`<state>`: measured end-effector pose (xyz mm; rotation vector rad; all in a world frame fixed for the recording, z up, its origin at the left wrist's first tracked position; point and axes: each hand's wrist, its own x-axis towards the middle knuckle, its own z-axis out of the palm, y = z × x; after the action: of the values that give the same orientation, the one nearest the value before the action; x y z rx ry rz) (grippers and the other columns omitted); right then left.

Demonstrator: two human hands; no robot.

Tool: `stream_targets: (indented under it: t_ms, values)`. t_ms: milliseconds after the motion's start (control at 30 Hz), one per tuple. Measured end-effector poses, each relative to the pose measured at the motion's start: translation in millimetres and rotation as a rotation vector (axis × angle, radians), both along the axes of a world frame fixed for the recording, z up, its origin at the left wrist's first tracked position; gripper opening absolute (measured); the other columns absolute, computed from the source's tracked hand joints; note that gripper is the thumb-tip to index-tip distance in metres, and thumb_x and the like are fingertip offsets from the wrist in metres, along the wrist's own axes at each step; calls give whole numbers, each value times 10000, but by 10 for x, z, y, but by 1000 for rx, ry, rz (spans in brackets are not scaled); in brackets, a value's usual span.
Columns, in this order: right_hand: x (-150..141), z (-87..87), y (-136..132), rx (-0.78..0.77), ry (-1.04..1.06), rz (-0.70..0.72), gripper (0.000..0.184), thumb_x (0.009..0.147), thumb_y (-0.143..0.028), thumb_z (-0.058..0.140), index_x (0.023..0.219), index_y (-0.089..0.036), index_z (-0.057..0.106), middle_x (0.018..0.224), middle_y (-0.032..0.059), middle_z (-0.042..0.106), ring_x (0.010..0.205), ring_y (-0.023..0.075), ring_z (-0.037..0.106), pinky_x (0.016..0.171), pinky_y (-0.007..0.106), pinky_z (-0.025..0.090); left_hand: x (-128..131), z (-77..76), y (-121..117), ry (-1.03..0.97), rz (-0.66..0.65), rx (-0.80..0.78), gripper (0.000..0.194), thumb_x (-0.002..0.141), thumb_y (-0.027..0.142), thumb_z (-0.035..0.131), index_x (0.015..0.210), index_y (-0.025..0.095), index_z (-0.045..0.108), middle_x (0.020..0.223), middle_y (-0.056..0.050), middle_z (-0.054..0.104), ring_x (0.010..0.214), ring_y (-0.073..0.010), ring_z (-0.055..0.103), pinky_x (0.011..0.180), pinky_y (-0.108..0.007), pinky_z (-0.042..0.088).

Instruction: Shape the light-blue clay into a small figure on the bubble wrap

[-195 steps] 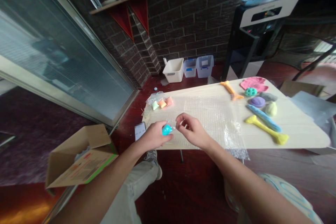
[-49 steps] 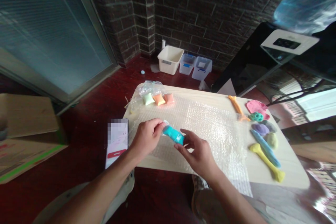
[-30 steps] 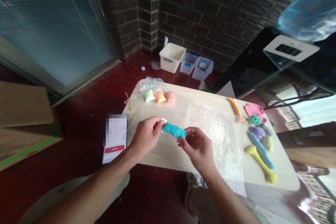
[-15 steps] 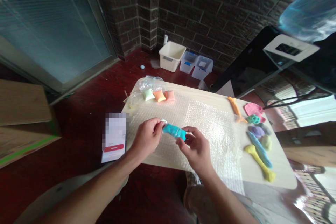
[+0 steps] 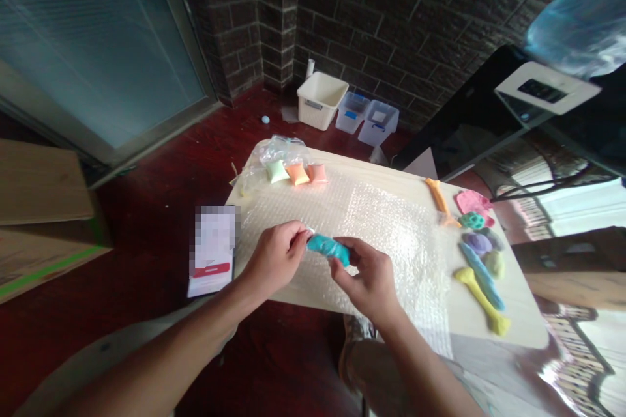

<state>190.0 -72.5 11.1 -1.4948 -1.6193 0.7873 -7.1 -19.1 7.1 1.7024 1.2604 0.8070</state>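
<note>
A turquoise packet of modelling clay (image 5: 327, 248) in clear wrap is held between both hands above the bubble wrap (image 5: 376, 228). My left hand (image 5: 281, 251) is closed, pinching the wrapper's left end. My right hand (image 5: 368, 273) grips the packet's right end between thumb and fingers. Behind them lie a pale green packet (image 5: 276, 172), an orange packet (image 5: 297, 174) and a pink packet (image 5: 317, 174), beside a crumpled clear plastic bag (image 5: 278, 150).
At the table's (image 5: 525, 332) right lie an orange bone shape (image 5: 437, 195), a pink piece (image 5: 473, 203), a teal holed lump (image 5: 472, 220), a purple lump (image 5: 476, 244), a blue stick (image 5: 482, 273) and a yellow bone shape (image 5: 483, 300). A phone-like screen (image 5: 212, 254) is left; bins (image 5: 323, 101) stand behind.
Earlier the packet was in my left hand, with my right hand apart from it; now both hold it stretched out. In the last second the hands shifted only slightly.
</note>
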Motion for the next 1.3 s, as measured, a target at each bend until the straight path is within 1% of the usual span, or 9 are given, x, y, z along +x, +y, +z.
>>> stream_targets:
  t_ms: [167,267,500,767,900,1000,1067,1167,1300]
  values:
    - [89,-5,22,-109,128,6,315,910,-366,722,1146,-157,731,823,78,785,672,223,771,564,307,625,68,88,91,-49,5,-20,407,1008,369,520,634,210,514,514,23,533,507,-135,507,532,-254,325]
    - [175,37,14,-76,93,-27,339,907,-380,733,1160,-154,743,804,76,791,680,234,787,554,312,633,159,116,151,-56,16,-3,399,1003,360,526,634,207,532,512,21,540,502,-134,508,530,-256,320]
    - [288,101,-34,305,-262,-103,279,926,-315,740,1166,-173,739,839,69,819,664,209,798,635,319,675,416,143,174,63,108,79,404,1001,331,533,619,200,543,524,1,604,482,-137,547,531,-257,346]
    - [253,103,-109,545,-355,-158,112,947,-133,682,1045,-186,692,807,31,784,663,165,778,620,268,634,547,71,243,11,199,36,336,994,338,541,690,197,562,550,17,631,423,-132,619,443,-225,398]
    - [298,120,-108,441,-155,-214,163,940,-155,699,1086,-224,674,822,7,739,683,155,751,645,284,637,521,63,330,-147,145,53,353,1016,359,536,703,198,552,558,33,603,426,-116,618,448,-221,446]
    - [366,99,-52,266,193,-285,524,875,-286,816,1345,-258,587,1043,54,712,826,193,766,663,316,668,498,98,341,-233,130,78,339,1029,357,536,732,198,566,528,50,559,430,-109,604,457,-217,459]
    - [389,75,-16,162,367,-223,669,822,-332,872,1412,-273,563,1210,98,691,966,235,774,739,358,692,498,120,313,-271,125,64,331,1036,357,536,745,200,562,525,56,547,434,-106,598,458,-214,462]
    - [368,37,7,82,473,-171,518,826,-336,877,1291,-244,667,1092,88,761,949,240,786,807,389,693,533,135,230,-279,123,62,314,1044,351,534,768,202,565,523,58,545,442,-102,591,468,-208,464]
    - [301,38,-14,164,395,-229,260,869,-280,836,1091,-222,712,925,58,773,842,205,771,783,363,676,635,137,93,-274,197,94,304,1051,347,522,783,208,553,528,50,563,464,-107,603,494,-202,485]
